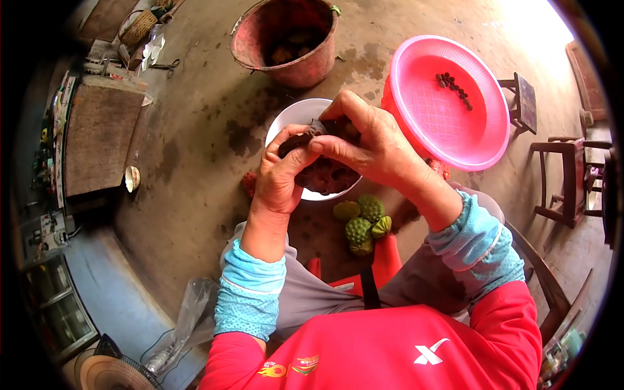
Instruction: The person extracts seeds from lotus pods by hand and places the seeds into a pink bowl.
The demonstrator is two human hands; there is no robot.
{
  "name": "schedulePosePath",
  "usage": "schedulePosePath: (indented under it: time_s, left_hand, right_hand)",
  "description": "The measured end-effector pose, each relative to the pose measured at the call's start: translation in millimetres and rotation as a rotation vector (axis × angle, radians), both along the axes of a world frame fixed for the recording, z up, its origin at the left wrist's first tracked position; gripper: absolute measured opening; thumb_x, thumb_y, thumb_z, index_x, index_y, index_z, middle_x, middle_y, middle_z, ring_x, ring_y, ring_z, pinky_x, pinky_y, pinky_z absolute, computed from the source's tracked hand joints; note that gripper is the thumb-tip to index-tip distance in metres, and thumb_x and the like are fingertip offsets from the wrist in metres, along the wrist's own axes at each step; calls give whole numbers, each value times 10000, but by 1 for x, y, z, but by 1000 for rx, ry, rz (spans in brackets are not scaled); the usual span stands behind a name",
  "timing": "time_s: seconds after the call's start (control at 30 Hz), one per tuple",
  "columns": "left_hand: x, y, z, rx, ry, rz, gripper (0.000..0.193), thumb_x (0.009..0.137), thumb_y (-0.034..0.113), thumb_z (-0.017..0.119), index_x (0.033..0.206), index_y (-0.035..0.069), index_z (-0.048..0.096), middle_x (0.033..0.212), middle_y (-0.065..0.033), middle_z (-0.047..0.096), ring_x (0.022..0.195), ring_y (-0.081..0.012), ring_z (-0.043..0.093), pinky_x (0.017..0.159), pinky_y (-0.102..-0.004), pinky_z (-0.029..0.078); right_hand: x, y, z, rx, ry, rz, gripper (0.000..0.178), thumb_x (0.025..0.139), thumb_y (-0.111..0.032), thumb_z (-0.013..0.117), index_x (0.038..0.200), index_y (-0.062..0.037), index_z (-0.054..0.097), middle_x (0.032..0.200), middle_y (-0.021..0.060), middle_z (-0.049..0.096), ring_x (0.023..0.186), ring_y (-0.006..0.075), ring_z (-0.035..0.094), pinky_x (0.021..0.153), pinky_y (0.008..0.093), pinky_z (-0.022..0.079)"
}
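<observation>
On the concrete floor (195,149), from the left: a clear plastic bag (188,318) lies near its lower left, then the left hand (279,175) and right hand (370,146) meet over a white bowl (296,117) at the floor's middle. Both are closed around a dark brown, pitted seed pod (325,172), the left hand's fingers curled under its left side, the right hand's fingertips pinching its upper edge. A red bucket (286,39) stands toward the far edge; green knobbly fruits (361,224) lie just below the bowl. Rightmost, a pink basket tray (448,104) carries a few small dark seeds (455,90). I judge that a freed seed could spring past the bowl onto the floor, since the pinch is tight and the pod looks dry and brittle; it is rough, blackened and honeycombed
</observation>
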State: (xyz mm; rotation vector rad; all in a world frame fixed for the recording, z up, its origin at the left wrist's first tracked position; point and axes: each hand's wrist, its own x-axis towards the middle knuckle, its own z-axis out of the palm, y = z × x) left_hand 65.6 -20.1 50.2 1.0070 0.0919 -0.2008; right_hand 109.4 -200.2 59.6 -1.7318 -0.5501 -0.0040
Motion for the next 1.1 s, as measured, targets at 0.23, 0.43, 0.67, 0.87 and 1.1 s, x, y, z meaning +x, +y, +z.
schedulePosePath:
  time_s: [0.23,0.43,0.67,0.87,1.1]
  left_hand:
    - [5,-7,-7,-108,119,-23,267,848,86,659,1109,48,618,1036,-41,657,948,-151,629,882,-309,508]
    - [11,-14,6,-120,224,-26,315,853,96,654,1156,39,591,1080,-62,655,980,-178,641,885,-341,526]
    - [9,-15,4,-156,267,-103,434,841,152,635,1234,25,504,1139,-106,631,1040,-219,621,953,-374,488]
    - [9,-15,5,-122,312,-109,496,763,57,573,1250,17,490,1122,-116,627,1022,-237,621,954,-376,490]
    - [9,-26,-3,34,307,-35,452,798,33,674,1226,26,529,1071,-80,647,963,-187,635,895,-334,516]
  right_hand:
    - [0,-2,6,-4,64,-21,255,839,-213,704,940,-44,542,723,138,612,682,283,634,611,364,497]
    - [18,-27,2,345,408,-91,151,921,-172,630,933,-33,574,755,-31,526,683,53,479,597,224,440]
    - [66,-123,-35,-391,395,-542,345,890,-312,624,1057,-10,617,840,136,689,732,219,677,734,357,529]
    - [44,-143,-41,-910,210,-594,437,870,-359,622,1224,-113,548,1236,185,574,1108,349,590,923,469,475]
    - [15,-50,-35,-81,29,-418,152,839,-123,661,973,-57,631,874,119,637,774,251,638,713,347,531]
